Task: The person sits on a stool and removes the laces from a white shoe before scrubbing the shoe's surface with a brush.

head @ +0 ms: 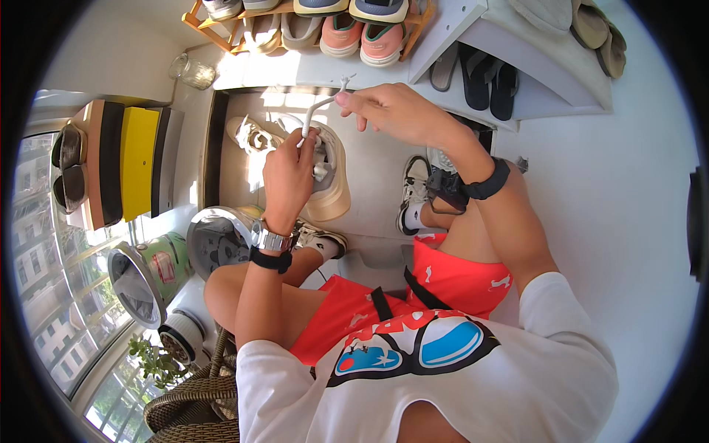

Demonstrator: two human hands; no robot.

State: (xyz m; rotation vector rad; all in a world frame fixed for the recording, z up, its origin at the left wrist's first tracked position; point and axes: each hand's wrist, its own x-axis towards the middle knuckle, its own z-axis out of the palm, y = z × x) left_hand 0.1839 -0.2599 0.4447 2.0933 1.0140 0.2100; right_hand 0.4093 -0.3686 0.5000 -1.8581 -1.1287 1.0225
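Note:
A white shoelace [311, 114] rises from between the thumb and finger of my left hand [289, 176]. Its upper part runs to my right hand [401, 112], where the thumb and forefinger pinch it. A loose, knotted-looking tip sticks up past that thumb. Below my left hand stands a cream sneaker [331, 199] on the floor, its heel towards me and its tongue and inside partly covered by the hand. To its left lies a second cream shoe [250, 135] with loose white lacing, in sunlight.
A wooden shoe rack [415, 33] with several pairs stands ahead. At right is a white cabinet [532, 61] with slippers. Shoe boxes [137, 163] are stacked at left, near two bins [133, 285]. A glass jar [192, 72] is at the far left corner.

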